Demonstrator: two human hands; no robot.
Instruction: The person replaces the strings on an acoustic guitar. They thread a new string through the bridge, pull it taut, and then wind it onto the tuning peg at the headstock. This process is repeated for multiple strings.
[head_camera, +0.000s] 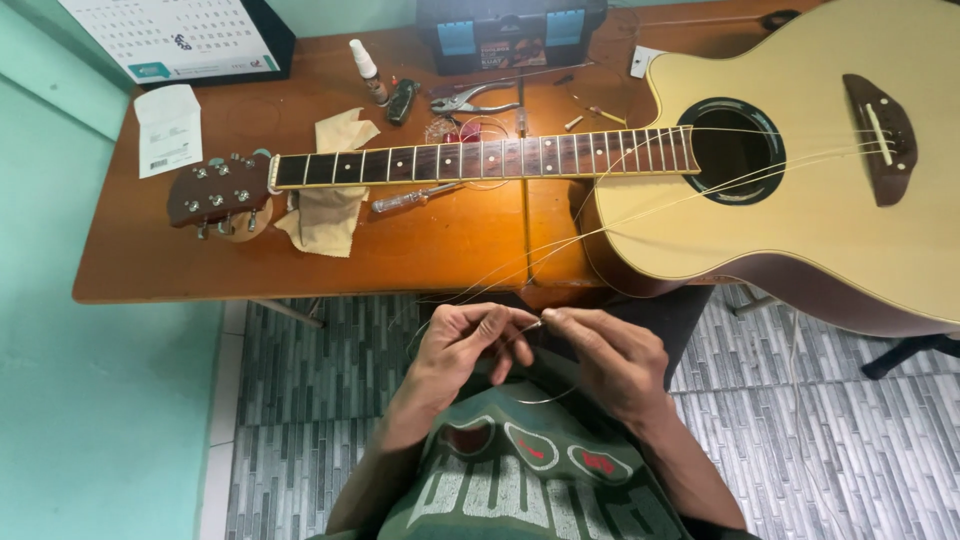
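An acoustic guitar (800, 190) lies flat on the wooden table (440, 250), its headstock (215, 192) to the left. Loose strings trail from the bridge (880, 135) over the body and off the table's near edge. Below that edge my left hand (462, 345) and my right hand (605, 355) meet over my lap. Both pinch the free end of a thin guitar string (533, 325) between fingertips. The string loops down in a curve under my hands.
A yellow cloth (325, 215) and a screwdriver (410, 200) lie under the neck. Pliers (470, 100), a small bottle (368, 70), a dark case (510, 35) and a calendar (180, 35) sit at the table's back. A paper slip (168, 130) lies at the left. Grey tiled floor below.
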